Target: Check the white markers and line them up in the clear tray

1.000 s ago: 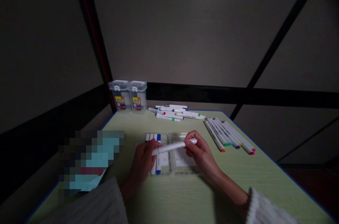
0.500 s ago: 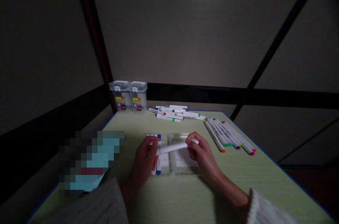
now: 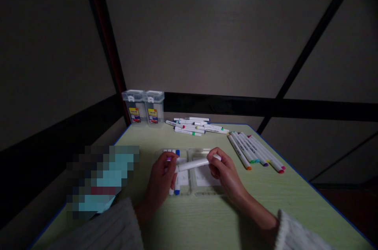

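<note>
Head view: one tabletop (image 3: 206, 222), pale green with a blue edge, set before a grey wall (image 3: 189, 45) crossed by dark bars.
Marker in hand: one white marker (image 3: 193, 164), held aloft above the open case, slightly tilted, its right end the higher.
Left hand (image 3: 161, 173): curled; the marker's left end is pinched between thumb and fingers. Above the case's left half; a small purple patch is seen at the fingers, its owner not determinable.
Right hand (image 3: 226, 169): curled; the marker's right end is pinched between thumb and bent fingers, above the case's right half.
Clear case (image 3: 191, 181): laid open flat, in two halves; white sheets are seen within.
Markers in case (image 3: 177, 187): several, laid side by side in the left half, partly hidden by the left hand; blue shown at both ends of the rightmost.
Loose pile (image 3: 195, 128): white markers, crossed and overlapping, at the far edge.
Right-hand row (image 3: 251, 149): white markers, roughly parallel; near ends orange, green, teal, purple, yellow, red and pink.
Lidded boxes (image 3: 154, 110): two, translucent, labelled, stood upright side by side at the far left corner.
Teal item (image 3: 115, 167): at left, pixelated, not identifiable.
</note>
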{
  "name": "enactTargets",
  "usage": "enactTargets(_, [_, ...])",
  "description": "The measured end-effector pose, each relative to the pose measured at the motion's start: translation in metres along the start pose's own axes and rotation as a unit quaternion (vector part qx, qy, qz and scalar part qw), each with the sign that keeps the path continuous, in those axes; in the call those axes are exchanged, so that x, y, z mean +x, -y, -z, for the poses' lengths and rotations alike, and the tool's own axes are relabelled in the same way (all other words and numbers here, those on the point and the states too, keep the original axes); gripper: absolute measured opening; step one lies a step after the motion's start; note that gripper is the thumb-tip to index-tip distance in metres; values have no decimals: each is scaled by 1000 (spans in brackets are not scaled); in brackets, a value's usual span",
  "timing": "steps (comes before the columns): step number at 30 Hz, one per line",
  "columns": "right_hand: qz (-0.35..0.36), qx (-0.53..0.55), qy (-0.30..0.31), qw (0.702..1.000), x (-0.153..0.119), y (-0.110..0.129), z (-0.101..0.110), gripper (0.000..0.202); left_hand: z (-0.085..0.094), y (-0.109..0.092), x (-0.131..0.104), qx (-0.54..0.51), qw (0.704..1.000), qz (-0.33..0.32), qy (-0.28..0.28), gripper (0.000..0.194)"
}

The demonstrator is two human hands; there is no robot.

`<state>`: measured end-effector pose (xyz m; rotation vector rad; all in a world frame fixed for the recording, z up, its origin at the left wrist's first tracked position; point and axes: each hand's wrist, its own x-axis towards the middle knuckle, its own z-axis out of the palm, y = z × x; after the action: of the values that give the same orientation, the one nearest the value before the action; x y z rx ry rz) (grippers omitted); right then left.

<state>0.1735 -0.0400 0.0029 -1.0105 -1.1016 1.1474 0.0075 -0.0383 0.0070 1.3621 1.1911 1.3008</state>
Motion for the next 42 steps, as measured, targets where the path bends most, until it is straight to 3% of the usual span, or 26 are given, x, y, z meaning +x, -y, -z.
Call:
enactTargets(12, [-14, -7, -3, 1000, 0, 2, -1, 10, 1, 2, 0, -2, 1000, -4, -4, 20])
enactTargets(28, [-31, -19, -4, 999, 0, 0, -3, 13, 1, 1, 1, -32, 998, -37, -48, 19])
enactTargets(42, [-36, -6, -3, 999, 0, 2, -3, 21, 4, 4, 1, -44, 998, -44, -34, 21])
